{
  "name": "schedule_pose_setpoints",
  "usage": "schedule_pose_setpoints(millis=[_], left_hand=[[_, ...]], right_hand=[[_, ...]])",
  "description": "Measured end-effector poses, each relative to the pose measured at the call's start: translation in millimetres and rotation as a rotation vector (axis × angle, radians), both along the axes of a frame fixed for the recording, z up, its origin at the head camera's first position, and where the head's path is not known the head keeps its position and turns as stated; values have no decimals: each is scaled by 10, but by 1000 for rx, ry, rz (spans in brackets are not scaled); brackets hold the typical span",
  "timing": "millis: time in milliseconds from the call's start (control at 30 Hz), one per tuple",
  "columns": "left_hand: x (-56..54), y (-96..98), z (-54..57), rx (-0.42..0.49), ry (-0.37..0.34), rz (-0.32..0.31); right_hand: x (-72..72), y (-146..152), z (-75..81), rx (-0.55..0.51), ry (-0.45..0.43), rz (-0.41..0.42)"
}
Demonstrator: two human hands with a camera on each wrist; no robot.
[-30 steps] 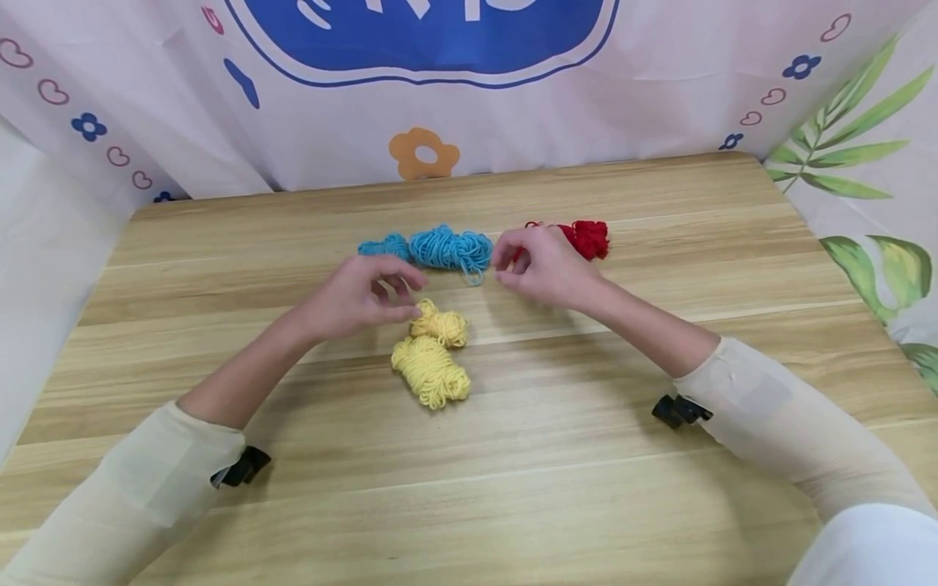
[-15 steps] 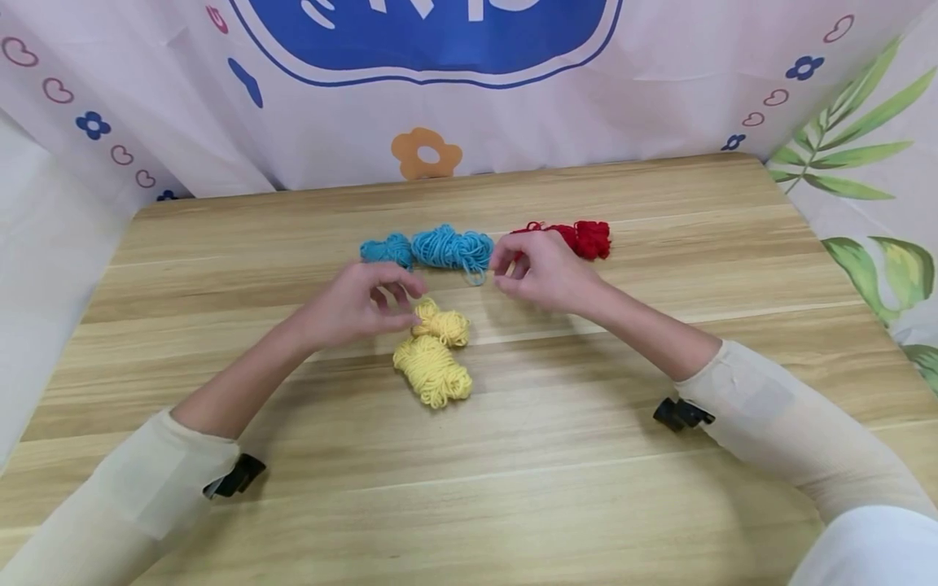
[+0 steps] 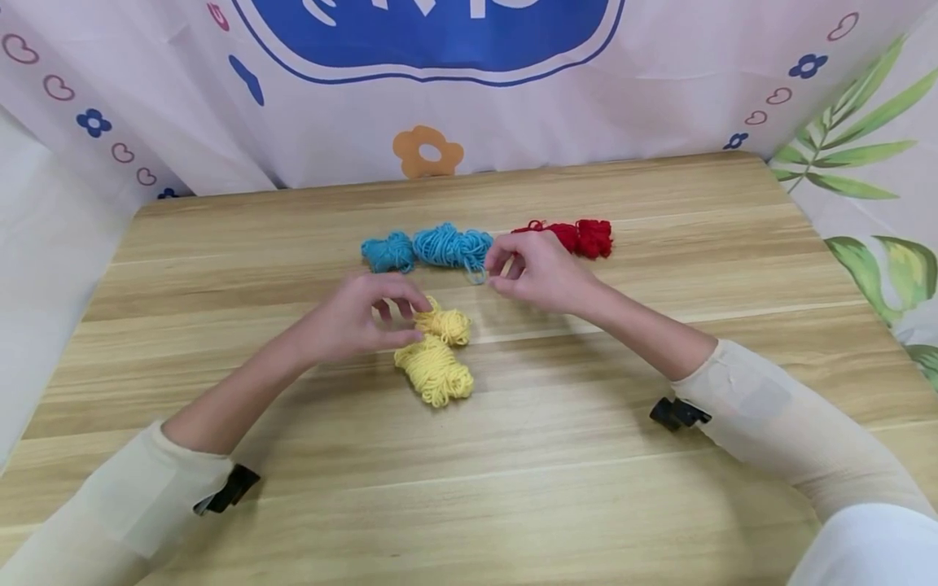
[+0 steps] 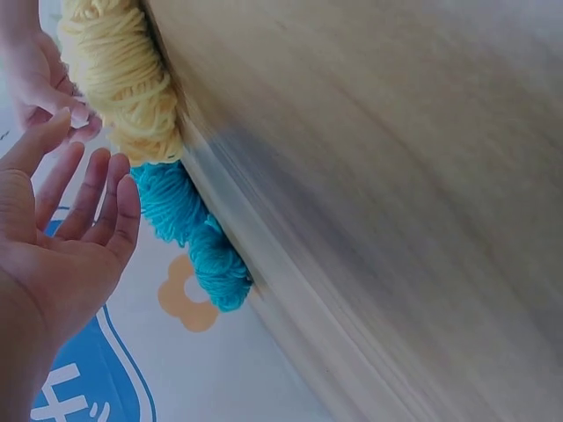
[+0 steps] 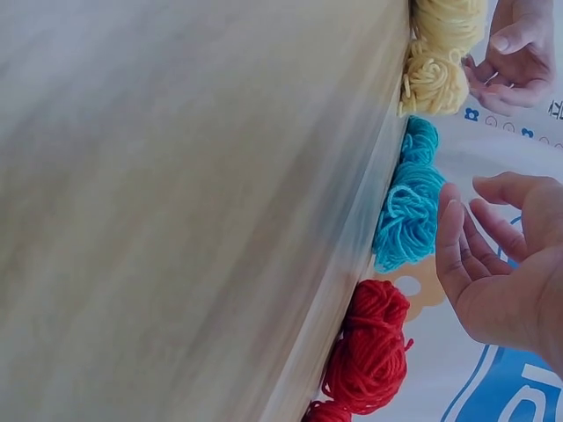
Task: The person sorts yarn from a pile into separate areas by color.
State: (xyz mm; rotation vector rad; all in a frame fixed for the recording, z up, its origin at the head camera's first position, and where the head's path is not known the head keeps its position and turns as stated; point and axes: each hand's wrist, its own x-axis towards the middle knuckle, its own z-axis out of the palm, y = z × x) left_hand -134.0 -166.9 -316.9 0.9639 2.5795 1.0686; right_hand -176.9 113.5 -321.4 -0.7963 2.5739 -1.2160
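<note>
In the head view, my left hand (image 3: 359, 319) hovers just left of two yellow yarn bundles, a small one (image 3: 447, 325) and a larger one (image 3: 434, 373) nearer me. Its thumb and fingers are parted, with nothing between them. My right hand (image 3: 545, 270) is above the table, fingers loosely bent and holding nothing. Behind its fingertips lie a larger blue yarn bundle (image 3: 449, 244) and a smaller blue one (image 3: 388, 252). Red yarn (image 3: 592, 238) lies beyond the right hand, partly covered by it; the right wrist view shows a red bundle (image 5: 368, 356) whole and another cut off.
The wood-grain table (image 3: 513, 472) carries the yarn in its middle and far part. A printed white cloth (image 3: 330, 130) hangs along the far edge, and a leaf-patterned cloth (image 3: 865, 163) hangs at the right.
My left hand has drawn slightly toward me, from beside the smaller blue bundle to beside the yellow ones. The right hand stays almost in place. The yarn bundles lie as before.
</note>
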Motion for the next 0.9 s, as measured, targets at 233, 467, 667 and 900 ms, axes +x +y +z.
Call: schedule_pose_setpoints(millis=[233, 467, 667, 900], left_hand=[[33, -26, -32, 50, 15, -68], [100, -30, -31, 10, -6, -120], [118, -32, -52, -19, -22, -151], [125, -31, -86, -57, -5, -187]], right_hand=[[2, -30, 7, -3, -10, 18], [-14, -63, -6, 4, -11, 26], [-5, -101, -14, 3, -17, 37], [2, -151, -12, -2, -9, 74]])
